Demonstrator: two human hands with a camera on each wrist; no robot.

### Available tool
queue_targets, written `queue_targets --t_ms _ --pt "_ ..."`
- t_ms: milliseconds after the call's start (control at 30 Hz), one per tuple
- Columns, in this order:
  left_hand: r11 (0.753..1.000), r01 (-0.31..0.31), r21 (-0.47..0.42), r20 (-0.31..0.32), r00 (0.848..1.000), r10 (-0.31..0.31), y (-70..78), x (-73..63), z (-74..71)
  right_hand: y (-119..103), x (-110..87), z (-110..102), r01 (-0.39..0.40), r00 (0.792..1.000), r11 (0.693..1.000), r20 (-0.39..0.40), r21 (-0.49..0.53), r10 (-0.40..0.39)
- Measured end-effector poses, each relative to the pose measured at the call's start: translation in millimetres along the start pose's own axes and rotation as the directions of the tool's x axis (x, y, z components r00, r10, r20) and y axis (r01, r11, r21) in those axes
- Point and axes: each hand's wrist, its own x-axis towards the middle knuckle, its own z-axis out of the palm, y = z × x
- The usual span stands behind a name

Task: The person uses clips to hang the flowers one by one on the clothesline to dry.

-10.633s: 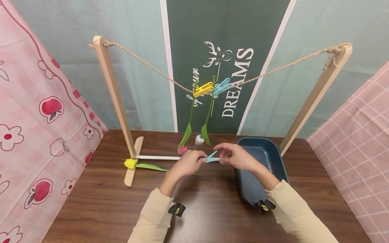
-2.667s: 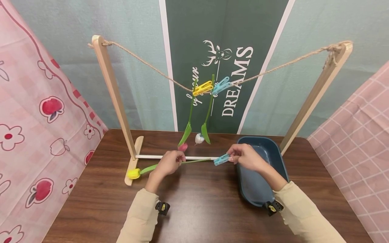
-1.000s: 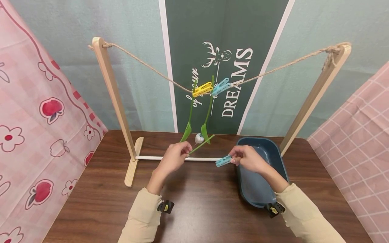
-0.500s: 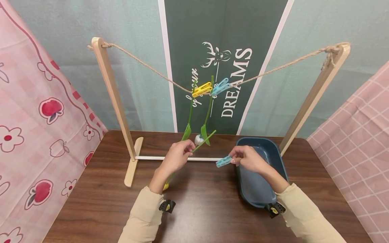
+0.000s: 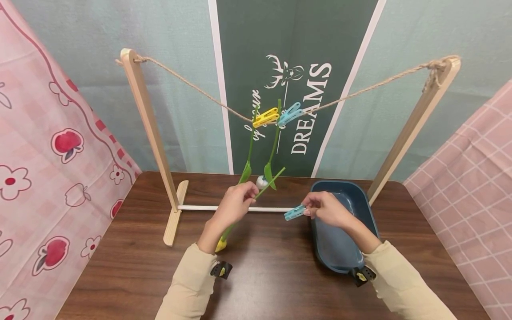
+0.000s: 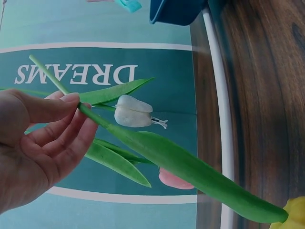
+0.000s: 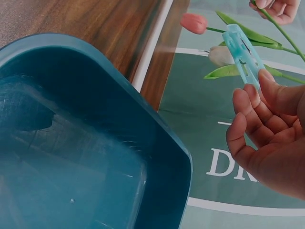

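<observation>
My left hand (image 5: 237, 202) pinches the green stem of a yellow artificial tulip (image 5: 221, 245) between thumb and fingers. The stem slants up to the right, and the yellow bloom hangs low near my sleeve. In the left wrist view its long leaf (image 6: 171, 162) crosses below the fingers. My right hand (image 5: 326, 208) pinches a light blue clothespin (image 5: 294, 212) by one end, in front of the blue basin. Behind the left hand, a white tulip (image 5: 262, 182) and a pink tulip (image 6: 174, 178) hang upside down from the rope, clipped by a yellow clothespin (image 5: 266, 118) and a blue clothespin (image 5: 290, 114).
A twine rope (image 5: 196, 86) sags between a left wooden post (image 5: 150, 129) and a right wooden post (image 5: 416, 129). A white rod (image 5: 200, 207) joins the posts low down. The dark blue basin (image 5: 344, 265) stands at the right on the brown table (image 5: 272, 284).
My left hand has picked the yellow tulip up off the table and tilted its stem end upward, shifting slightly right. My right hand keeps the blue clothespin almost still.
</observation>
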Motion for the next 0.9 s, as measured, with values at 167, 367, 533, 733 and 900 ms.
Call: queue_targets --t_ms 167,367,533,733,900 --pt "1.000 -0.001 0.012 -0.018 1.000 0.001 2.6 0.6 -0.5 -0.7 0.1 0.0 -0.004 1.000 1.000 0.003 0.002 0.004" --pt "1.000 -0.007 0.007 -0.018 1.000 0.007 3.6 1.9 -0.2 -1.3 0.4 0.3 -0.001 1.000 1.000 0.002 0.000 0.001" --pt "1.000 -0.010 0.001 -0.015 1.000 0.010 3.6 3.3 0.0 -1.6 0.4 0.2 -0.001 1.000 1.000 0.002 -0.003 0.001" --pt "1.000 -0.014 -0.003 -0.028 1.000 0.014 5.8 5.0 0.2 -0.5 -0.1 -0.3 0.000 1.000 1.000 0.004 -0.003 0.000" --pt "1.000 -0.018 -0.012 -0.030 0.999 0.018 8.3 6.3 0.0 -0.2 -0.9 -0.3 -0.006 1.000 1.000 0.006 0.005 0.006"
